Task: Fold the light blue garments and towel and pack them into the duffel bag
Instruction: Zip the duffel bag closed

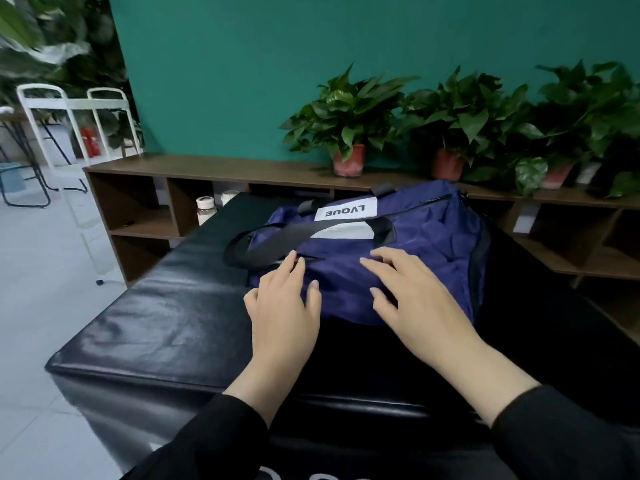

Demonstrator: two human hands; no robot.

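Teal wall and a low wooden shelf with potted plants back a black padded worktop that fills the lower view. On it, toward 1 o'clock from centre, lies the navy duffel bag, its black strap handles flopped over the top and its zip line looking closed, though blur makes that uncertain. No light blue garments or towel show anywhere, so by my reading they are either already packed inside or out of view; I cannot tell which. The left hand rests at the bag's 7 o'clock edge with fingers spread and straight, holding nothing. The right hand lies flat on the fabric at 6 o'clock, likewise spread and empty.
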